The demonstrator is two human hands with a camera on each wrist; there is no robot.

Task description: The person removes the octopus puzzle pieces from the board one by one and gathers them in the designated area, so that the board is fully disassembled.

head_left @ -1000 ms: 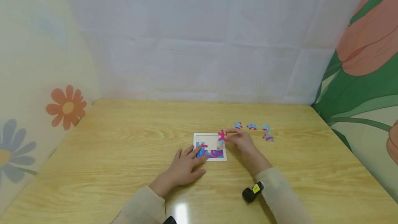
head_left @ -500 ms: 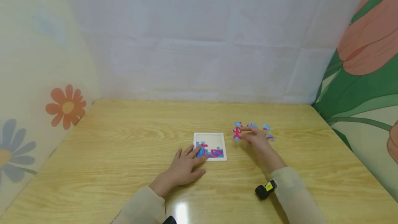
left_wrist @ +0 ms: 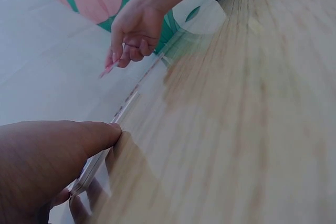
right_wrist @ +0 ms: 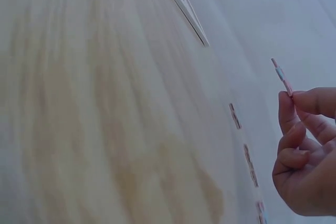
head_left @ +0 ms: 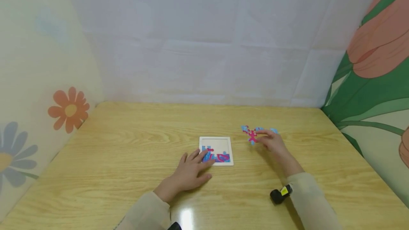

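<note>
My left hand (head_left: 188, 174) lies with fingers spread, its fingertips on the lower left of a white square puzzle tray (head_left: 231, 152). Joined blue, purple and pink pieces (head_left: 222, 157) fill the tray's bottom and left side; its upper part shows bare backing. To the right, my right hand (head_left: 275, 145) pinches a pink and blue puzzle piece (head_left: 252, 136) between thumb and index finger. The right wrist view shows this puzzle piece (right_wrist: 282, 78) edge-on, raised above the table. Several loose puzzle pieces lie behind that hand, among them a blue one (head_left: 244, 128), partly hidden.
The wood-grain table (head_left: 134, 144) reaches back to a white cloth backdrop (head_left: 204, 63). Walls with painted flowers stand at both sides. A black wrist camera (head_left: 277, 196) is strapped at the right sleeve.
My right hand has moved away from the tray to the right, carrying the pink piece over towards the loose pieces. My left hand has stayed on the tray.
</note>
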